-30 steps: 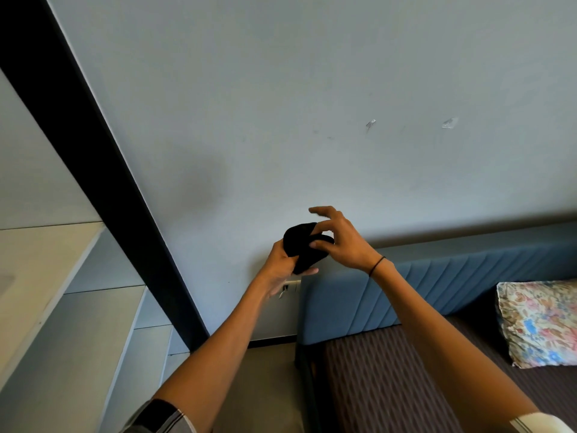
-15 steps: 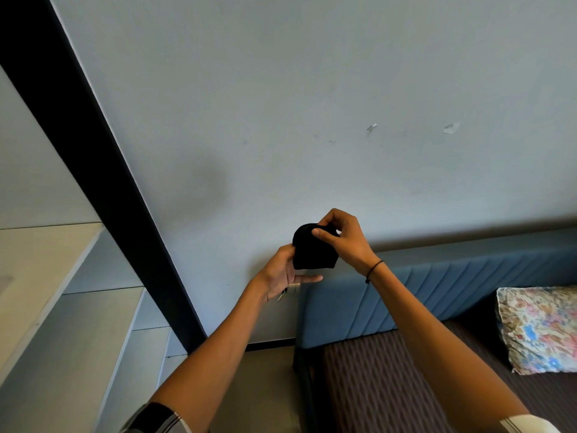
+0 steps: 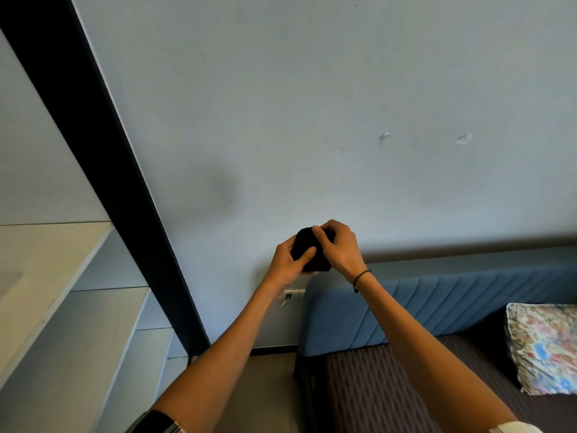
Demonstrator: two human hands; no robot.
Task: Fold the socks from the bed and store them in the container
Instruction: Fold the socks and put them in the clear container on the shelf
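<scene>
A black sock bundle is held up in front of the wall, at arm's length, in the middle of the head view. My left hand cups it from below and the left, thumb pressed on its front. My right hand wraps over its top and right side, fingers curled onto it. Most of the bundle is hidden between the two hands. The bed with its brown striped cover lies at the lower right. No container is in view.
A blue padded headboard runs along the wall behind the bed. A floral pillow lies at the right edge. White shelves and a dark vertical frame stand at the left. A wall socket sits below my hands.
My right hand went from spread fingers to a closed grip over the sock. My left hand closed onto it from below. The bundle has become rounder and more compact.
</scene>
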